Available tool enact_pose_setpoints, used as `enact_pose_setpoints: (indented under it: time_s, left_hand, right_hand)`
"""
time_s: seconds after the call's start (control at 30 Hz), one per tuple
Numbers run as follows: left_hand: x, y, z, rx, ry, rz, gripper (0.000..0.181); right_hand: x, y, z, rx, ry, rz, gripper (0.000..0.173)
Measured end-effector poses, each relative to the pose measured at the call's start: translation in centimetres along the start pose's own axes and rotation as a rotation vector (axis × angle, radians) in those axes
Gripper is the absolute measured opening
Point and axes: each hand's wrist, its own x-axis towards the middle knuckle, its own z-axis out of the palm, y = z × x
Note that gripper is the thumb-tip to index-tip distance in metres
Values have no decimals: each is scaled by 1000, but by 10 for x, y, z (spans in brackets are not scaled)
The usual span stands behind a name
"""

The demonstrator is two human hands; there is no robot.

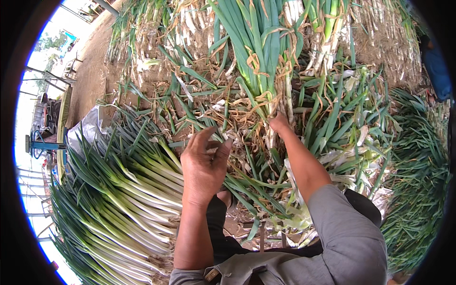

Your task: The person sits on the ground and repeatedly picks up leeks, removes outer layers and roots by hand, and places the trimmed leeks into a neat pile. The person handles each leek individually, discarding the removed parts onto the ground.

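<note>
My right hand [278,123] is closed around the pale lower stems of untrimmed green onions [262,57], whose green leaves point away from me and whose dry brown leaves hang about them. Raised in front of me, my left hand [206,158] has its fingers curved and apart, with nothing seen between them. Beside it on the left lies a large pile of cleaned green onions [142,199], white stems and roots towards me. Under and around both hands are stripped leaves [188,103] and dry husks.
More untrimmed green onions [188,21] stand in rows at the far side. A heap of peeled leaves [342,117] lies right of my right arm, with dark green onion tops [413,185] beyond it. A silvery plastic sheet [87,133] sits at the left, near a blue metal frame [46,145].
</note>
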Motion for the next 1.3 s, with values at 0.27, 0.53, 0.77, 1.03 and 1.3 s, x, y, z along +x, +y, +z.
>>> enact_pose_setpoints:
  time_s: [0.27, 0.53, 0.77, 1.03, 1.3]
  left_hand:
    - [6, -2, 9, 143, -48, 121, 37]
    - [0, 17, 6, 53, 38, 175, 35]
    - [-7, 27, 25, -495, -140, -2, 52]
    - [-29, 37, 18, -1424, -390, 138, 38]
    - [-25, 37, 47, -1369, -228, -43, 37]
  right_hand:
    - [-44, 16, 9, 616, 117, -124, 51]
    - [-216, 64, -75, 696, 167, -448, 34]
    - [-323, 80, -86, 812, 135, -845, 32]
    - [-349, 17, -134, 200, -221, -752, 59]
    - [-319, -48, -127, 334, 47, -927, 30]
